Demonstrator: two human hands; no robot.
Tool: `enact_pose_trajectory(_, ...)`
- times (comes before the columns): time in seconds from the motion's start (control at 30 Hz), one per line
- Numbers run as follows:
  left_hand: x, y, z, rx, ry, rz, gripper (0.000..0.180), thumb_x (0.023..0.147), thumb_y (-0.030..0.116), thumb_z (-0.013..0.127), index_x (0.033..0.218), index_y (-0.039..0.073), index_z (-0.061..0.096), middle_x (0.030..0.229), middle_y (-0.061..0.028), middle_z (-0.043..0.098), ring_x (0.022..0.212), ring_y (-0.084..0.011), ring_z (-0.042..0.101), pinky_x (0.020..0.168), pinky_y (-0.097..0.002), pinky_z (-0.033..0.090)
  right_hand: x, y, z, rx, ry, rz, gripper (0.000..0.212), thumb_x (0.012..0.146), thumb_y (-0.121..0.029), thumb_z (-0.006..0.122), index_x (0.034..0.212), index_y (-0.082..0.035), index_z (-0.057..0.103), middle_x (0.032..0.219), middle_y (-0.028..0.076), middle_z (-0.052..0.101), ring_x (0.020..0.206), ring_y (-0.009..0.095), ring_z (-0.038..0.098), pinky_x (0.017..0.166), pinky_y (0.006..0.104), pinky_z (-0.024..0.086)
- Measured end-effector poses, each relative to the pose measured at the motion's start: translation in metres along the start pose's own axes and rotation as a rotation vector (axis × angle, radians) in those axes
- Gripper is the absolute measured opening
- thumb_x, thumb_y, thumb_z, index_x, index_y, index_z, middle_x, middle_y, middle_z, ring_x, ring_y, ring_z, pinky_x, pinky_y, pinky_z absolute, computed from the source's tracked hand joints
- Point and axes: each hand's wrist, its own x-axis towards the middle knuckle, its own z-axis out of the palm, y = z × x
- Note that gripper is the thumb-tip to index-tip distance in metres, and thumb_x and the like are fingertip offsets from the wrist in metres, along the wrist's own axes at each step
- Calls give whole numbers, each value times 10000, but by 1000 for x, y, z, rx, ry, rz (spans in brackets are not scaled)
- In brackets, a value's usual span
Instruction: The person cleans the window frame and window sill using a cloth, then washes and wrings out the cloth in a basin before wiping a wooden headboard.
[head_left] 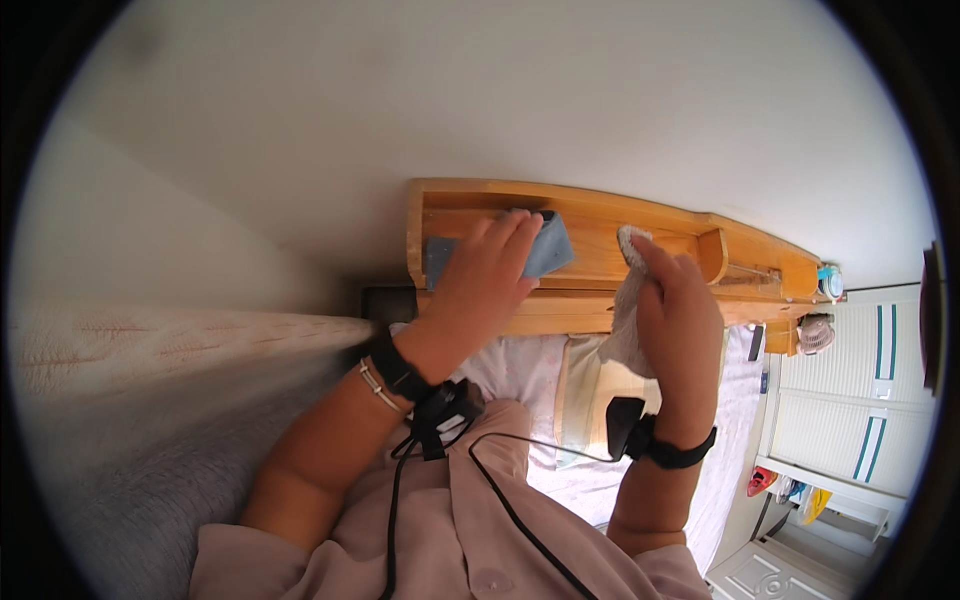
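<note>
My left hand (pixel 490 265) is over the shelf of a wooden headboard (pixel 600 262), its fingers together and bent over a blue-grey folded piece (pixel 548 248). That piece has a dark opening at its top edge; whether it is a cloth or a soft case I cannot tell. More of the same blue-grey shows left of the hand. My right hand (pixel 680 310) grips a whitish, fluffy rag (pixel 632 325), one end of it bunched at the fingertips near the shelf. The rest of the rag hangs below the fingers, over the bed side.
A small wooden divider (pixel 713 255) stands on the shelf right of my right hand. Below lies a bed with a pale flowered sheet (pixel 715 430) and a pillow (pixel 590 395). A black cable (pixel 530 440) loops between my wrists. A curtain (pixel 190 345) hangs at left, white cabinets (pixel 840 370) at right.
</note>
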Motion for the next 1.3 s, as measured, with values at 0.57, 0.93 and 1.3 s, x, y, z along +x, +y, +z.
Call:
enact_pose_trajectory(0.57, -39, 5, -48, -7, 144, 114, 231, 672, -73, 674, 852, 67, 637, 930, -58, 609, 843, -271, 582, 741, -354, 474, -33, 138, 56, 445, 226, 315, 351, 848, -96, 560, 1184, -56, 653, 1055, 179, 652, 951, 267, 636, 842, 328, 485)
enact_pose_trajectory(0.93, -88, -18, -76, -1200, 361, -574, 249, 919, -25, 579, 1164, 1, 542, 1126, -89, 637, 1030, -148, 602, 939, -292, 473, 31, 86, 135, 221, -10, 59, 295, 823, -145, 558, 1079, -76, 689, 1047, 182, 621, 974, 366, 607, 855, 435, 497)
enact_pose_trajectory(1.3, -104, -22, -101, -1091, 457, -589, 244, 925, 27, 590, 1158, 21, 521, 1079, -63, 628, 966, -133, 610, 866, -290, 510, 11, -8, 142, 312, -146, -26, 265, 824, -140, 562, 1053, -96, 689, 1022, 149, 610, 894, 354, 632, 753, 454, 522)
